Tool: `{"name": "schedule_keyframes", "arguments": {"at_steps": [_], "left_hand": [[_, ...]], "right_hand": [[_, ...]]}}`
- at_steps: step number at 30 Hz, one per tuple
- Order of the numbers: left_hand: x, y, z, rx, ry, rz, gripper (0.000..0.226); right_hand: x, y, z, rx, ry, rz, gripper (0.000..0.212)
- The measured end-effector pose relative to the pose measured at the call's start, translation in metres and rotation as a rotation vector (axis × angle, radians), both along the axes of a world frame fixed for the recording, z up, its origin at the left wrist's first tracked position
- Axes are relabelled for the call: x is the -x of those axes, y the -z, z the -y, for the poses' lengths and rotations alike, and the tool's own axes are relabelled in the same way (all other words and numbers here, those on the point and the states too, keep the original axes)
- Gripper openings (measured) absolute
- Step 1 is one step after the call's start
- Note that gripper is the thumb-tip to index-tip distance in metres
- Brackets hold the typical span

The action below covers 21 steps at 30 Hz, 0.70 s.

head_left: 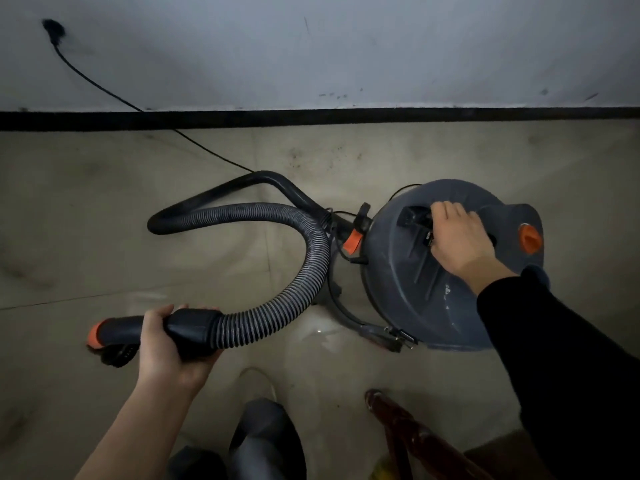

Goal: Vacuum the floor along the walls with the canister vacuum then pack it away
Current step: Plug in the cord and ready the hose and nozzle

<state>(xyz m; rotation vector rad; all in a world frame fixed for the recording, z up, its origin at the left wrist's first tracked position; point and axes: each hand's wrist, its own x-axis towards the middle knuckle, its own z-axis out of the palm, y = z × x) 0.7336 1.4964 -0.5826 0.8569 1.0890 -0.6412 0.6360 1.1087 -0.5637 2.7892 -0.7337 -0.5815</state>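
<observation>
Canister vacuum (pixel 391 265) stands on the floor (pixel 104 220) at right centre of the frame, lid on, contents not visible. An orange knob (pixel 529 239) sits on its right edge. Right hand (pixel 460 237) is on top of the lid, fingers curled round the top handle (pixel 414 220). The ribbed hose (pixel 304 258) loops from the canister's left side down to lower left. Left hand (pixel 166 344) is wrapped round the hose cuff (pixel 194 327), with the orange tip (pixel 94 336) sticking out further left. The power cord (pixel 104 90) runs up the wall (pixel 346 46) to upper left, crossing the black baseboard (pixel 346 117). A dark wooden piece (pixel 408 427) is at lower right, near the canister.
</observation>
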Motion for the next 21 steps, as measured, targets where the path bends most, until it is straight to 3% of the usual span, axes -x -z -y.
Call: {"name": "schedule_keyframes", "arguments": {"at_steps": [3,5,8,10,12,14,16,21], "left_hand": [[0.002,0.002,-0.004,0.028,-0.031,-0.020,0.041],[0.005,-0.001,-0.013,0.058,-0.058,-0.026,0.025],[0.008,-0.002,-0.036,0.099,-0.160,-0.023,0.018],[0.007,-0.007,-0.053,0.089,-0.229,-0.019,0.021],[0.008,-0.002,-0.078,0.067,-0.288,-0.005,0.022],[0.011,0.014,-0.110,0.017,-0.304,0.009,0.020],[0.015,0.035,-0.144,-0.077,-0.277,0.012,0.023],[0.027,0.086,-0.209,-0.170,-0.282,-0.017,0.010]], "right_hand": [[-0.018,-0.013,-0.020,-0.048,0.137,-0.012,0.057],[-0.039,-0.023,-0.061,-0.218,0.051,0.150,0.073],[-0.078,-0.037,-0.158,-0.669,-0.192,0.270,0.060],[-0.104,-0.038,-0.228,-1.026,-0.145,0.118,0.056],[-0.126,-0.027,-0.293,-1.214,-0.100,-0.169,0.056],[-0.138,-0.008,-0.350,-1.242,-0.162,-0.440,0.058],[-0.139,0.020,-0.394,-1.209,-0.266,-0.594,0.057],[-0.124,0.098,-0.468,-1.102,-0.456,-0.683,0.045]]}}
